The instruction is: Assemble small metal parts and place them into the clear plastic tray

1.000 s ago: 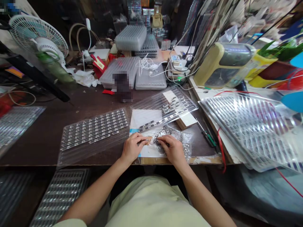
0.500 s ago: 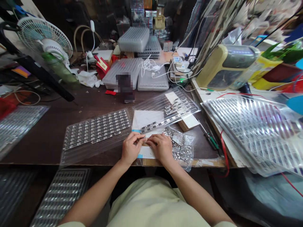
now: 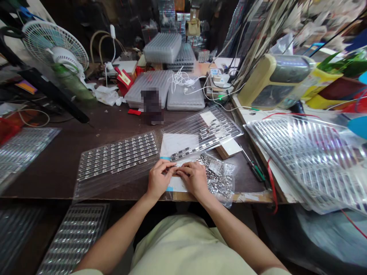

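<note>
My left hand (image 3: 159,176) and my right hand (image 3: 195,177) meet over a white sheet (image 3: 178,185) at the table's front edge. Both are closed, thumbs and fingertips pinched together; whatever small piece lies between them is hidden. Right beside my right hand, an open clear plastic bag (image 3: 225,185) spills many tiny shiny metal parts. Just beyond my hands a clear ribbed tray (image 3: 183,126) lies tilted, with small metal-and-black connectors (image 3: 213,130) in some of its grooves. To the left, another clear tray (image 3: 100,187) carries rows of similar connectors (image 3: 120,154).
A green-handled screwdriver (image 3: 256,170) lies right of the bag. Stacked clear trays (image 3: 304,152) fill the right side. At the back are more trays (image 3: 149,86), a tangled white cable (image 3: 182,80) and a fan (image 3: 57,46). A black rod-like arm (image 3: 54,91) juts in from the left.
My right hand has shifted slightly left, so its fingertips are closer to my left hand's. My left hand and the trays stay practically where they were.
</note>
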### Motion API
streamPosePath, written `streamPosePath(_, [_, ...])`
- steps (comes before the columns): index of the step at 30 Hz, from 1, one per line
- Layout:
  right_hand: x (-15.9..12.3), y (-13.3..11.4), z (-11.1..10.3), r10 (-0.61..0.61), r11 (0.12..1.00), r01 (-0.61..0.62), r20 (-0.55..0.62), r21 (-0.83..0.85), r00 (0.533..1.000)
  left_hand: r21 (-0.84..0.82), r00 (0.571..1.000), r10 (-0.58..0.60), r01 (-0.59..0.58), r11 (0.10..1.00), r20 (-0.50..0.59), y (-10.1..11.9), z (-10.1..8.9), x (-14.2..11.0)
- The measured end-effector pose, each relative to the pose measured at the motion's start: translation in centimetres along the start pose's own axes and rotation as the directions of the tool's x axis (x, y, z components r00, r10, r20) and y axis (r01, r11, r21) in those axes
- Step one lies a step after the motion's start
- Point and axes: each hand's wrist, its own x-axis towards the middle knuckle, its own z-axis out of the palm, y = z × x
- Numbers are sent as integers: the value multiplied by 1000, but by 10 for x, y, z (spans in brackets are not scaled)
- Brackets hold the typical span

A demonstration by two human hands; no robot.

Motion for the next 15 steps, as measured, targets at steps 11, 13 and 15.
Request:
streamPosePath(11, [0,-5,-4,-39,999,40,33,-26,999,-6,1000,-11,11,1000,-2,1,-1,1])
streamPosePath(13, [-1,-3,-11,-31,997,32,24,-72,999,-4,1000,-17,17,1000,-4,1,-1,0])
streamPosePath(15, [-4,3,-22,3,987,-4,-5,-160,1000,-5,1000,-28,28,1000,-2,1,-2,1])
